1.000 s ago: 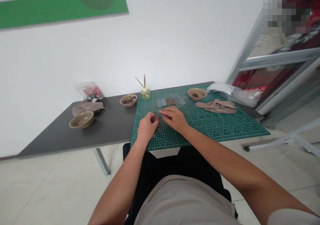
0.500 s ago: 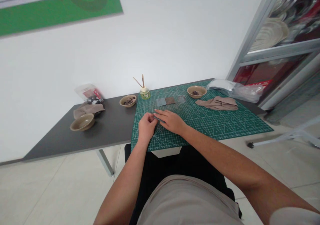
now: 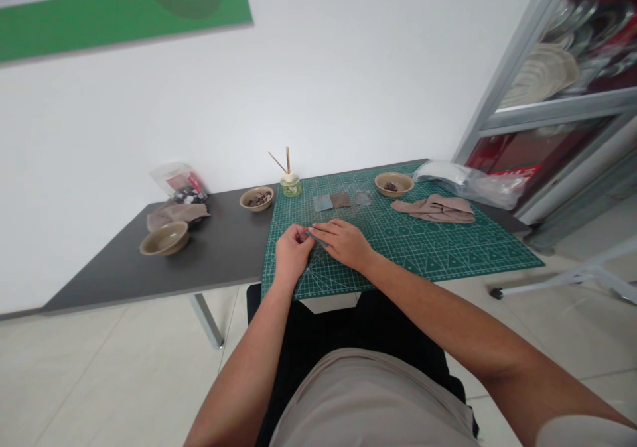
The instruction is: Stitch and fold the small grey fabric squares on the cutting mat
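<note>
My left hand [image 3: 292, 251] is closed in a pinch above the green cutting mat [image 3: 423, 247]; whatever its fingertips hold is hidden. Pressed up against it, my right hand [image 3: 346, 243] has its fingers close together over a small, flat grey-blue piece [image 3: 318, 239]. Only a sliver of that piece shows, too little to tell its kind. Just beyond the hands lie a light grey-blue square [image 3: 323, 202], a brown square [image 3: 341, 200] and a clear square [image 3: 363, 198].
A bowl of brown and dark pieces [image 3: 257, 199], a reed diffuser [image 3: 290, 183] and a bowl with dark pieces [image 3: 394, 184] stand farther back. A brown cloth [image 3: 435, 209] and plastic bag [image 3: 478, 183] lie right. Another bowl [image 3: 165, 240] sits left on the dark table [image 3: 219, 255].
My right hand's raised fingers have come down and closed together over the grey-blue piece. My left hand keeps its pinch in nearly the same place. The view has shifted slightly.
</note>
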Available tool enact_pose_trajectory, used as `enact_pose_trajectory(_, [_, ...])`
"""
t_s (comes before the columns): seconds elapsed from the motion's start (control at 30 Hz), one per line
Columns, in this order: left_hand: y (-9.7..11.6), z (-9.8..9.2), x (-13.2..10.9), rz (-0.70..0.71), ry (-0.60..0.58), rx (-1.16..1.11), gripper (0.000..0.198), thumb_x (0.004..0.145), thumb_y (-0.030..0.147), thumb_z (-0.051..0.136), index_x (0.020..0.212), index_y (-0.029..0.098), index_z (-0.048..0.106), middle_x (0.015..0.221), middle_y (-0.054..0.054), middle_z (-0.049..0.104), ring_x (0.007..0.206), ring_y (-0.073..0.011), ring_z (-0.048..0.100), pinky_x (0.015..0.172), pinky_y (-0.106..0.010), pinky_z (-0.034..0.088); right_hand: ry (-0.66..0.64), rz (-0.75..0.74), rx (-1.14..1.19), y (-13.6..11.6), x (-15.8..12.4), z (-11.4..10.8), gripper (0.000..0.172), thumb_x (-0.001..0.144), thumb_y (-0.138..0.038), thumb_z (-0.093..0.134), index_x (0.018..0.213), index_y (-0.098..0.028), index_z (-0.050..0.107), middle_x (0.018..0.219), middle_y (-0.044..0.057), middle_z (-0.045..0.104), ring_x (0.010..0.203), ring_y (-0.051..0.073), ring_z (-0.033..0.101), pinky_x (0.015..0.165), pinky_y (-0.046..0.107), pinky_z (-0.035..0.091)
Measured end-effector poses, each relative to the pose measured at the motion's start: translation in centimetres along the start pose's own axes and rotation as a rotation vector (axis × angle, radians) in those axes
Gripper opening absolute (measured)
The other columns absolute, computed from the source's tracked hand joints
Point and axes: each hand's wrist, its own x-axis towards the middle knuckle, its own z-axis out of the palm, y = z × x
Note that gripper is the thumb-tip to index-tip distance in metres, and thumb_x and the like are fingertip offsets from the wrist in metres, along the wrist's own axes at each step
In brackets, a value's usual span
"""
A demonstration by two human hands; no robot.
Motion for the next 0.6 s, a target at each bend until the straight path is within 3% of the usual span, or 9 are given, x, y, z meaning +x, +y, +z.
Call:
enact_pose_trajectory(0.2, [-0.23,0.06,-0.13,0.004,-0.006,-0.033,0.017,0.078,0.033,0.065,0.072,0.020,0.058,0.065,0.004,0.058,0.060,-0.0115,0.052,0.061,-0.024,0.040,-0.015,0.140,0.001,-0.20,0.05,0.25,0.044,0.090,-0.012,0.054,0.132,-0.022,0.064,0.129,0.009,0.068,0.108,0.023,0.069,0.095,0.041,0.053])
enact_pose_trajectory(0.4, [0.01,-0.05,-0.16,0.006,0.022,0.024,0.018,0.079,0.028,0.063,0.065,0.020,0.055,0.059,0.005,0.054,0.057,-0.0110,0.048,0.059,-0.024,0.038,-0.057,0.025,0.002,-0.46,0.05,-0.16,0.049,0.087,-0.011,0.058,0.134,-0.019,0.061,0.139,0.010,0.061,0.117,0.023,0.066,0.098,0.040,0.054])
enact_pose_trajectory(0.6, [-0.29,-0.06,-0.30,-0.002,0.025,-0.053,0.016,0.079,0.035,0.066,0.074,0.021,0.060,0.069,0.003,0.064,0.062,-0.0126,0.056,0.063,-0.025,0.043,-0.023,0.104,0.001,-0.50,0.06,-0.02,0.046,0.091,-0.012,0.054,0.135,-0.021,0.061,0.137,0.010,0.062,0.115,0.023,0.068,0.096,0.040,0.055])
